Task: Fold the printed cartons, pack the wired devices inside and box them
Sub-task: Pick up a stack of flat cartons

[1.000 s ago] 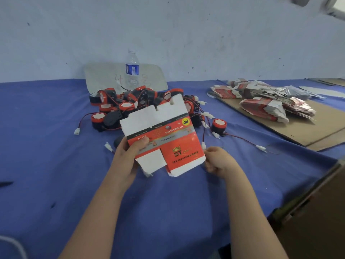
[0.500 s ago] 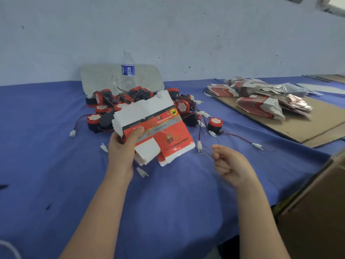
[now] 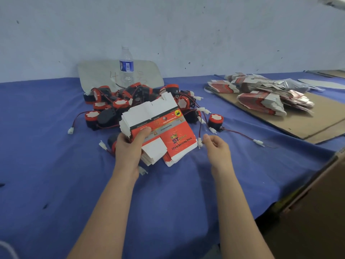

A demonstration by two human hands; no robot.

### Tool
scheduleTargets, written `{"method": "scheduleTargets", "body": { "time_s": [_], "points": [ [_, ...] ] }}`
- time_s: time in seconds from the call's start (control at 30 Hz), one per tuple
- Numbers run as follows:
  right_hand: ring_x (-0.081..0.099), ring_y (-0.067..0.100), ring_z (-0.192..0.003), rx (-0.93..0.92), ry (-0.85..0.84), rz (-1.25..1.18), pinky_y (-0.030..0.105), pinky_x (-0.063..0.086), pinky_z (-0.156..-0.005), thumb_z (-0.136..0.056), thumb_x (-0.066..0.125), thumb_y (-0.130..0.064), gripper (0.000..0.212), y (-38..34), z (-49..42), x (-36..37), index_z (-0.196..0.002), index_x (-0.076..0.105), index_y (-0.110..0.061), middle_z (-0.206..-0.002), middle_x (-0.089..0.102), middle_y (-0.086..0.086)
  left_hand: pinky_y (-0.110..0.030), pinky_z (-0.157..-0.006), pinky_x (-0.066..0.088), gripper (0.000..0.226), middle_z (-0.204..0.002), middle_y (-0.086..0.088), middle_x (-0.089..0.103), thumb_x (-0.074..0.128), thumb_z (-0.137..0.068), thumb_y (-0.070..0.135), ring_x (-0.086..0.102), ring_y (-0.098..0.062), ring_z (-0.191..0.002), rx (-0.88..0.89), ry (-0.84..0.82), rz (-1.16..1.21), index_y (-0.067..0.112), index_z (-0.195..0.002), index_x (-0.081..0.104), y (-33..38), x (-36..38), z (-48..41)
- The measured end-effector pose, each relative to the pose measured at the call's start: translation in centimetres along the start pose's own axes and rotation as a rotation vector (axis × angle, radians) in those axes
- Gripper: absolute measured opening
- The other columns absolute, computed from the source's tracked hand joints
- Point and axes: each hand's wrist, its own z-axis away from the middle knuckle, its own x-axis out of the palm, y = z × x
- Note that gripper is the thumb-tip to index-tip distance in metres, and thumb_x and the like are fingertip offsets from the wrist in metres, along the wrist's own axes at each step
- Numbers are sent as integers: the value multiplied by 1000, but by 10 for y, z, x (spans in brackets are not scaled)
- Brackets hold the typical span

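Observation:
My left hand [image 3: 128, 146] grips a stack of flat red-and-white printed cartons [image 3: 164, 128] by its left edge, thumb on top, just above the blue table [image 3: 46, 156]. My right hand [image 3: 216, 146] hovers to the right of the stack, fingers loosely curled, holding nothing. Behind the cartons lies a heap of red-and-black wired devices [image 3: 134, 98] with red leads and white plugs. One device [image 3: 215, 120] sits apart to the right, its lead running toward a white plug [image 3: 258, 142].
A water bottle [image 3: 126, 66] stands behind the heap, in front of a grey board [image 3: 93, 73]. More flat cartons [image 3: 261, 98] are piled on a cardboard sheet [image 3: 308, 124] at the right. A brown cardboard box [image 3: 317, 212] stands by the table's right edge.
My right hand let go of the cartons' right edge and drew away to the right. My left hand keeps hold of the stack, which has lowered and tilted.

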Motion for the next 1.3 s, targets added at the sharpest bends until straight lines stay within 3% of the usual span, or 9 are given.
{"method": "scheduleTargets", "body": {
  "time_s": [0.27, 0.47, 0.6, 0.77, 0.87, 1.0, 1.1, 1.17, 1.3],
  "points": [
    [24, 8, -51, -90, -192, 80, 16, 21, -48, -96, 54, -30, 38, 3, 26, -9, -66, 44, -11, -54, 28, -10, -31, -66, 59, 45, -105, -1, 72, 75, -80, 21, 73, -14, -83, -112, 107, 294, 16, -121, 58, 6, 11, 0],
    [29, 9, -47, -61, -503, 402, 15, 23, -41, -95, 53, -39, 48, 1, 35, -8, -60, 25, -20, -48, 25, -12, -44, -97, 50, 28, -116, -5, 70, 59, -92, 31, 66, -23, -109, -214, -43, 608, 17, -115, 66, 30, 29, 5],
    [40, 18, -59, 55, -235, 321, 28, 35, -58, -99, 46, -27, 41, 1, 7, 2, -61, 45, -11, -61, 46, 1, -49, -104, 43, 25, -121, -7, 67, 54, -94, 32, 61, -28, -116, -207, -180, 654, 17, -108, 69, 39, 27, 7],
    [46, 32, -111, 105, -170, 912, 34, 38, -85, -95, 44, -21, 24, -24, -49, -20, -102, 65, -11, -109, 58, 11, -43, -94, 52, 30, -115, -4, 70, 59, -91, 30, 66, -22, -107, -234, -267, 387, 20, -119, 65, 42, 29, 7],
    [48, 32, -107, 248, -123, 957, 36, 39, -81, -96, 40, -10, 26, -36, -71, -41, -115, 57, -2, -129, 52, 20, -37, -78, 58, 24, -103, -2, 74, 64, -87, 32, 71, -19, -90, -314, -276, 249, 23, -109, 68, 33, 37, 6],
    [49, 24, -85, 298, -2, 691, 34, 48, -77, -91, 48, 2, 30, -27, -69, -58, -120, 55, 7, -121, 59, 23, -35, -66, 58, 18, -91, -1, 76, 67, -85, 32, 73, -16, -76, -413, -301, 170, 24, -101, 68, 15, 52, 3],
    [47, 26, -92, 378, -56, 871, 33, 41, -76, -95, 45, -5, 30, -17, -63, -63, -122, 55, 3, -108, 59, 17, -33, -62, 57, 17, -83, -1, 76, 71, -82, 30, 72, -17, -71, -459, -309, 57, 21, -96, 68, 5, 58, 0],
    [50, 32, -109, 382, -61, 936, 34, 43, -83, -96, 44, -13, 30, -8, -66, -67, -121, 56, -2, -120, 55, 17, -37, -69, 57, 20, -87, -4, 76, 72, -82, 29, 71, -20, -78, -482, -322, -39, 20, -99, 69, -1, 58, -2],
    [53, 34, -83, 140, 166, 762, 29, 37, -55, -96, 45, -17, 23, -7, -63, -71, -84, 59, -2, -82, 59, 15, -42, -82, 56, 18, -90, -5, 76, 71, -84, 29, 70, -23, -86, -495, -335, -129, 19, -98, 68, -3, 54, -9]
  ]
}}
